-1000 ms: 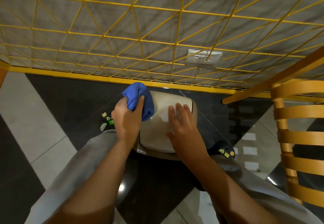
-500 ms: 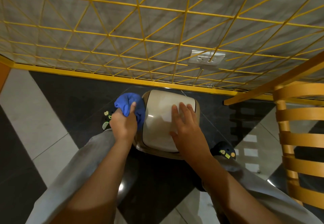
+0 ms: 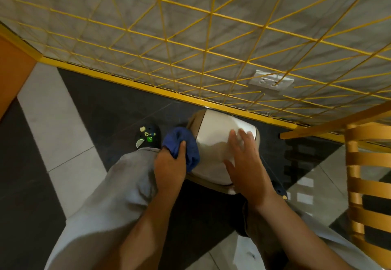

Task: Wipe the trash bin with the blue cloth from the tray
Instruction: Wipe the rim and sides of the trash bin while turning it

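The left hand [image 3: 169, 164] had its fingers [image 3: 182, 149] curled tight round the bunched cloth [image 3: 191, 155], pressing it against the left side of the bin [image 3: 208, 182]. The right hand [image 3: 245, 164] lay flat on the lid [image 3: 213, 131], fingers straight and spread, holding nothing. A second before, the cloth had sat up on the lid's far left corner. It had since slid off the top and down the side, while the right hand kept its place. By that the lid's corner looked done and the wipe had passed to the bin's wall, with the other sides probably yet to do. The bin stood on the dark floor [image 3: 118, 104] between the person's feet, close to the yellow-gridded wall [image 3: 190, 37]. Its lid was shut, so its contents were hidden. No tray showed.
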`<state>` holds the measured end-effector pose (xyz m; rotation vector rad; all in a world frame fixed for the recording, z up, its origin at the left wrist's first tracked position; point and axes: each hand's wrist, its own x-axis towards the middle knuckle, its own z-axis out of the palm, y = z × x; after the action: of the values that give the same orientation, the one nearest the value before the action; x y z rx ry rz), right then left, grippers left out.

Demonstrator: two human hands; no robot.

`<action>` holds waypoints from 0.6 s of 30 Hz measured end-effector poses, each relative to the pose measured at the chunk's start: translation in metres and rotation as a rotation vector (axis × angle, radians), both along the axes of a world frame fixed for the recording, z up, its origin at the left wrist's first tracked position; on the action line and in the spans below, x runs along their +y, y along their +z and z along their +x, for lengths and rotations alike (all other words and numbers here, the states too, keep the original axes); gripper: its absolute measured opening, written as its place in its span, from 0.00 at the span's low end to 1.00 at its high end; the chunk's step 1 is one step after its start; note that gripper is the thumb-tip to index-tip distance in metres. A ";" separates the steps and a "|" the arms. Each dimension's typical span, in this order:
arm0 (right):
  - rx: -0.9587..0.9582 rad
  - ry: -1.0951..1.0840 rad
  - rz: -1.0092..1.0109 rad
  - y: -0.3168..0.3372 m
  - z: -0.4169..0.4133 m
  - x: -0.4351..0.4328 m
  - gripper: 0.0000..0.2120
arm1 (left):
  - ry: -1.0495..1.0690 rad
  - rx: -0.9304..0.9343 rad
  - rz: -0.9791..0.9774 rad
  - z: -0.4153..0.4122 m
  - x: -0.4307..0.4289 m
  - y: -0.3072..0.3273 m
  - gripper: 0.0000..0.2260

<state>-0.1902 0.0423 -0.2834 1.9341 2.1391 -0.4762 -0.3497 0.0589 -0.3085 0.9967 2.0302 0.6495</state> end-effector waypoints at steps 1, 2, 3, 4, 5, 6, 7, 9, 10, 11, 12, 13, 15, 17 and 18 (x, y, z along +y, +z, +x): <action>0.048 -0.038 0.012 -0.002 0.001 -0.002 0.33 | 0.012 -0.018 -0.055 -0.005 -0.001 -0.005 0.14; 0.125 -0.104 0.000 0.000 0.000 0.002 0.32 | 0.016 -0.029 -0.097 -0.010 0.000 -0.009 0.14; 0.173 -0.140 -0.010 -0.001 0.002 0.005 0.32 | 0.042 -0.042 -0.130 -0.014 0.001 -0.013 0.14; 0.213 -0.163 0.006 0.000 0.002 0.006 0.33 | 0.107 -0.070 -0.138 -0.017 0.003 -0.014 0.15; 0.217 -0.143 0.021 0.002 0.001 0.007 0.33 | 0.187 -0.107 -0.137 -0.021 0.006 -0.013 0.15; 0.217 -0.131 0.014 0.005 -0.001 0.007 0.32 | 0.250 -0.144 -0.117 -0.024 0.009 -0.010 0.16; 0.197 -0.129 0.010 0.007 -0.001 0.009 0.31 | 0.284 -0.178 -0.099 -0.027 0.013 -0.007 0.17; 0.127 -0.109 0.060 0.012 -0.003 0.015 0.29 | 0.325 -0.227 -0.055 -0.034 0.022 -0.001 0.17; 0.113 -0.101 0.089 0.016 -0.006 0.018 0.28 | 0.333 -0.251 -0.035 -0.037 0.026 0.001 0.18; 0.117 -0.097 0.104 0.019 -0.009 0.023 0.27 | 0.351 -0.276 -0.019 -0.040 0.030 0.002 0.20; 0.133 -0.083 0.106 0.023 -0.012 0.029 0.27 | 0.367 -0.309 -0.013 -0.044 0.033 0.002 0.21; 0.152 -0.067 0.098 0.026 -0.016 0.035 0.28 | 0.384 -0.350 -0.012 -0.045 0.034 0.002 0.21; 0.179 -0.045 0.036 0.030 -0.023 0.052 0.30 | 0.431 -0.474 -0.028 -0.046 0.036 0.001 0.22; 0.192 -0.011 0.000 0.027 -0.028 0.071 0.32 | 0.454 -0.596 -0.023 -0.044 0.039 -0.001 0.21; 0.191 -0.008 -0.032 0.025 -0.030 0.079 0.33 | 0.430 -0.632 -0.030 -0.042 0.042 -0.001 0.20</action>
<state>-0.2205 0.1216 -0.2586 1.9511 2.2229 -0.7190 -0.3918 0.1009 -0.3099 0.2641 1.6688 1.0067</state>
